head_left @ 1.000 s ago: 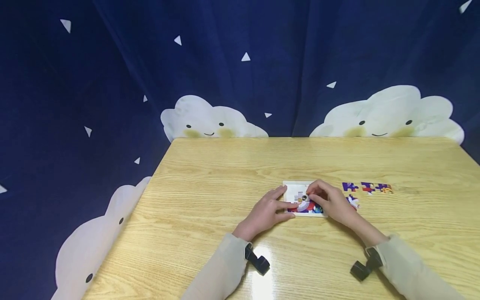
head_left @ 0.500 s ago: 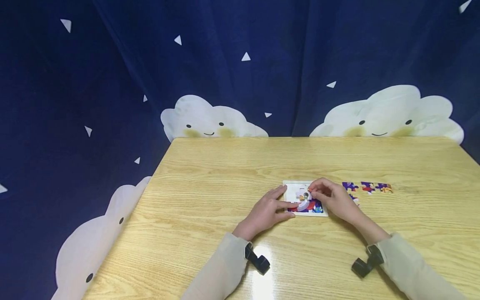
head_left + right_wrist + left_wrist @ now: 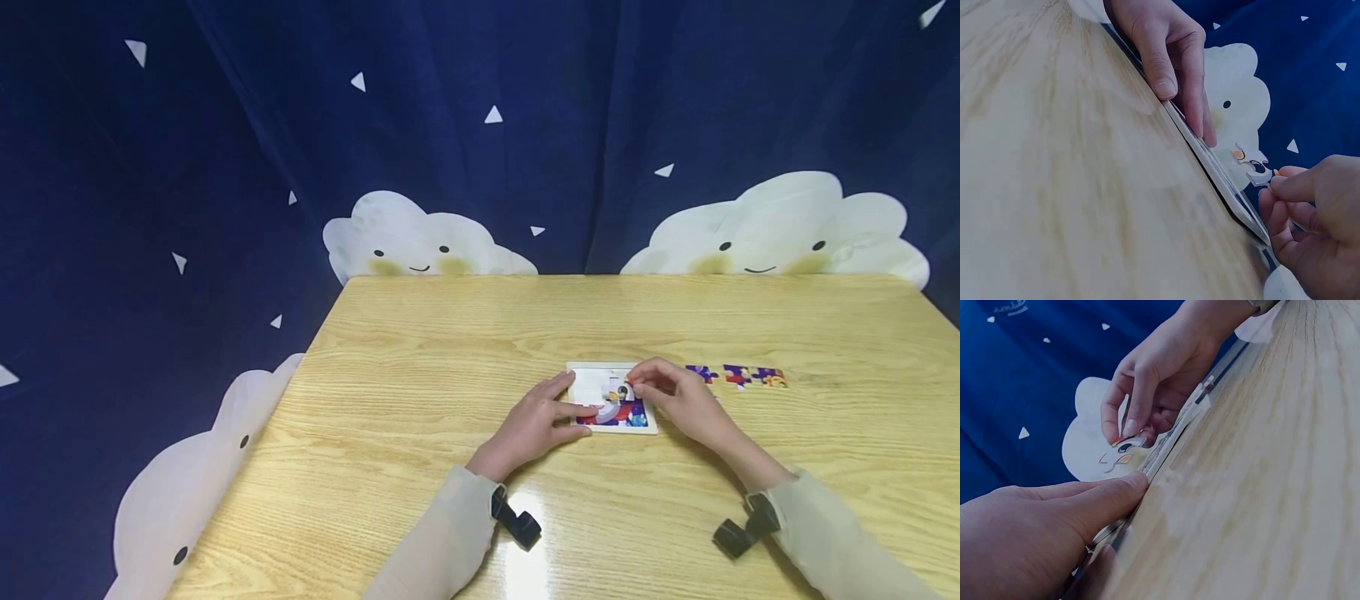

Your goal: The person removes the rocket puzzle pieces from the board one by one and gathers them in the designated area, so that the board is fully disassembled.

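Observation:
A small jigsaw tray [image 3: 596, 365] with a white border lies flat on the table; joined pieces [image 3: 611, 415] in red, purple and blue fill its near part. My left hand [image 3: 531, 423] rests on its left side, fingers spread fairly straight over the border and pieces. With thumb and forefinger, my right hand [image 3: 686, 406] pinches a puzzle piece [image 3: 1252, 167] by one end. That piece is mostly white, with orange and dark markings, and stands tilted above the tray in the right wrist view. In the left wrist view, the thumb [image 3: 1135, 481] of my left hand lies along the near border.
Several loose puzzle pieces [image 3: 753, 376] lie on the wooden table [image 3: 420, 358] to the right of the tray, partly behind my right hand. A dark blue curtain [image 3: 450, 125] with white clouds hangs at the table's far edge.
My right hand has shifted right across the tray, carrying the pinched puzzle piece towards the right border. My left hand has stayed in place on the tray.

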### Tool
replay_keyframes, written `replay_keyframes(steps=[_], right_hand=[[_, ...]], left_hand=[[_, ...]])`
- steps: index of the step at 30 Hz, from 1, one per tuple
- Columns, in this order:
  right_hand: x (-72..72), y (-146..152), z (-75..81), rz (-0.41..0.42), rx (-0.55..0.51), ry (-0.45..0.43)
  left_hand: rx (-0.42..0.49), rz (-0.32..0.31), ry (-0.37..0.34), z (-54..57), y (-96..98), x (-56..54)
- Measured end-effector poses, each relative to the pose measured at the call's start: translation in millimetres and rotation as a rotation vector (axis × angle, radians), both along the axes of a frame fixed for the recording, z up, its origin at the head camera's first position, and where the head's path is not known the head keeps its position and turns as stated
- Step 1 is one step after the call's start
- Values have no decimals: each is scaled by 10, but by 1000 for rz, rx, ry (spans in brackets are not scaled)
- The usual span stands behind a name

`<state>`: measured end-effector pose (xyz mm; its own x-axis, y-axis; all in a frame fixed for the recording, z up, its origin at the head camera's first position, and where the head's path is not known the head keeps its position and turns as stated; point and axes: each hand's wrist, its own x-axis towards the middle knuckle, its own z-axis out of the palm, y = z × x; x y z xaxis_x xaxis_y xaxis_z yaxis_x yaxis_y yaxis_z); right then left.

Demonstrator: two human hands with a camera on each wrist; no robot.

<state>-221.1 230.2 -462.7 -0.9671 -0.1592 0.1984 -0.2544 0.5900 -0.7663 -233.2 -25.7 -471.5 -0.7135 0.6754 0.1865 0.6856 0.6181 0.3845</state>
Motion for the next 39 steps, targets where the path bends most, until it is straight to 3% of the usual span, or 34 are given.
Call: replay_keyframes(steps=[10,20,32,39], right_hand=[[75,178,-46,-22,-29,58],[173,363,-48,-63,6,85],[318,636,-33,-109,-5,35],[377,779,-57,-141,4,59]], left_hand=[[12,6,-13,-9,3,6],[15,12,-47,1,1,12],[18,10,-44,-7,4,6],[18,13,-46,-8,3,0]])
